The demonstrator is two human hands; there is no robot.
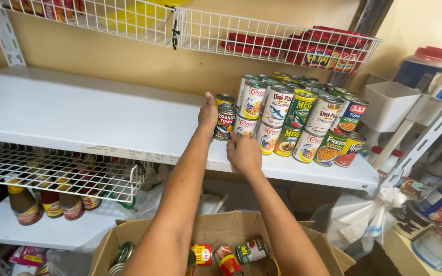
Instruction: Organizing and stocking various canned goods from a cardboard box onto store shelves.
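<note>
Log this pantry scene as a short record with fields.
left hand: on the left side of a two-can stack, at the left end of the cans
right hand: at the shelf's front edge, fingers by a bottom-row can
stacked cans: two layers, on the right part of the white shelf
cardboard box: open, below the arms, more cans inside
wire basket: above, holds red packets

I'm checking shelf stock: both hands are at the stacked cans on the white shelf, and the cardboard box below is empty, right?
Not quite. The head view shows the cardboard box has cans in it. The left hand and right hand are indeed at the stacked cans on the white shelf.
</note>
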